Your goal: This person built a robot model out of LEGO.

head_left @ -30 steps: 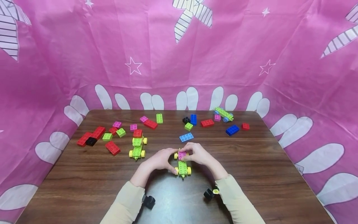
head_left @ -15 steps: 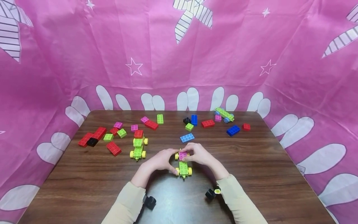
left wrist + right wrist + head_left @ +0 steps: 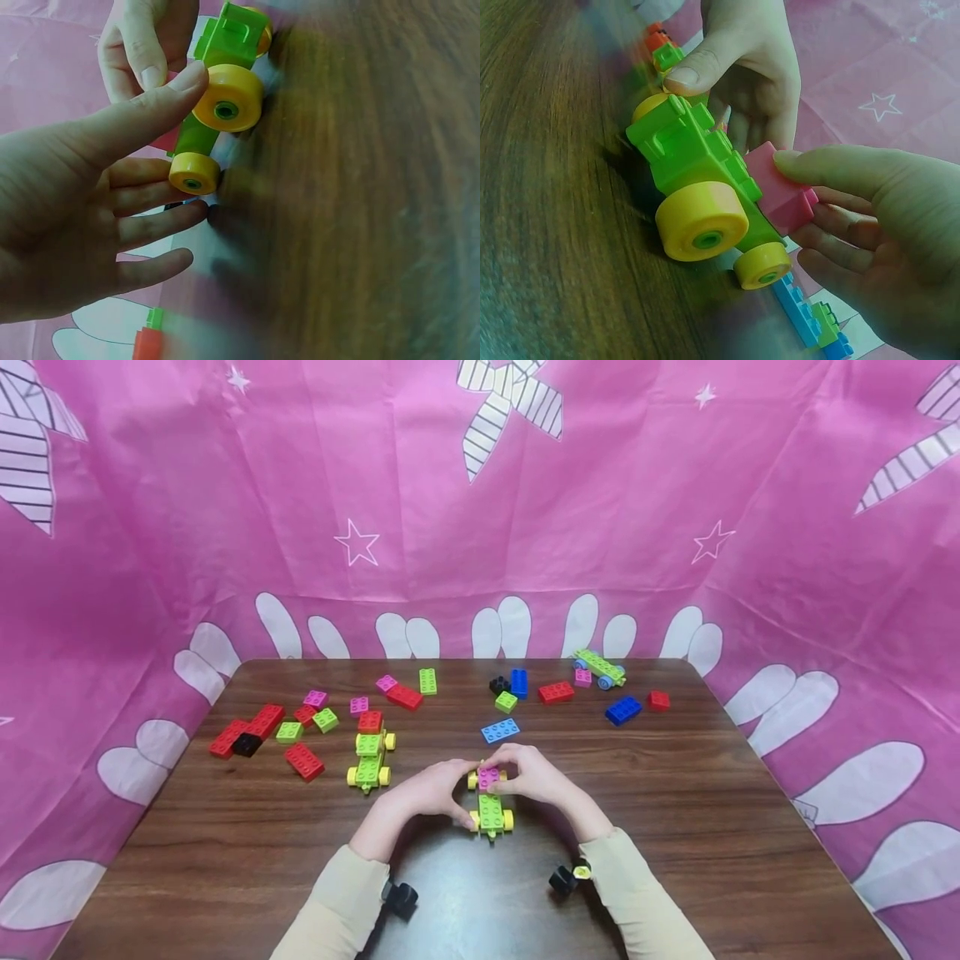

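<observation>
Nothing has moved: right hand pinches pink brick onto green car; left hand steadies it, fingers straight.

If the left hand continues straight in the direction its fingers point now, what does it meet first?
Probably the green car: the left hand points at its side, thumb already on a yellow wheel. Beyond it is the right hand, holding the pink brick.

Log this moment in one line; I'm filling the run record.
left hand: steadies green wheeled car | right hand: pinches pink brick on car | table: loose bricks behind
</observation>
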Tool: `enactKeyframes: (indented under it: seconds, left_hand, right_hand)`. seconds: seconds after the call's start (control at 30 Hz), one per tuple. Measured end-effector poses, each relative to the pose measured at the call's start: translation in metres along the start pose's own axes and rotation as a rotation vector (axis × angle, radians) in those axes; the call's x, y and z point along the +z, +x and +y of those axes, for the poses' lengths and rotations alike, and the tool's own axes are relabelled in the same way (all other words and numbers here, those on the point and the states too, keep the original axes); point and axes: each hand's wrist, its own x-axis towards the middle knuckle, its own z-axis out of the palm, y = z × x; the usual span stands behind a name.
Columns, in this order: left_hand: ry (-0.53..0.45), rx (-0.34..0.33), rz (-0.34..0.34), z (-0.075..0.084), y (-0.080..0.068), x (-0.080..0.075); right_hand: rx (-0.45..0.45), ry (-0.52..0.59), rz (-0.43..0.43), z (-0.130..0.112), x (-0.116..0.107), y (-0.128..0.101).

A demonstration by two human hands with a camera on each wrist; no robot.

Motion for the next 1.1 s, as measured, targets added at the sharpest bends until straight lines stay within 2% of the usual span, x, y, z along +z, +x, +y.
enactKeyframes:
  seconds: [0.23, 0.43, 0.67, 0.8, 1.03, 1.1]
  left_hand:
    - [0.025, -0.021, -0.018, -0.002, -0.002, -0.009]
    - [0.026, -0.032, -0.006, -0.003, -0.006, -0.027]
    - [0.108, 0.024, 0.078, 0.001, -0.009, -0.062]
    - [0.144, 0.035, 0.119, 0.004, -0.008, -0.085]
    - [0.216, 0.054, 0.203, 0.003, 0.006, -0.121]
    - [0.204, 0.048, 0.228, 0.000, 0.011, -0.130]
  right_hand:
    - [-0.003, -0.017, 0.012, 0.001, -0.003, -0.002]
    - [0.000, 0.004, 0.013, 0.003, -0.006, -0.007]
    - [0.030, 0.011, -0.014, 0.008, -0.004, -0.012]
    - [0.045, 0.027, -0.043, 0.009, -0.003, -0.012]
    - [0.029, -0.007, -0.091, 0.008, -0.003, -0.013]
    - [0.026, -0.026, -0.100, 0.007, -0.003, -0.014]
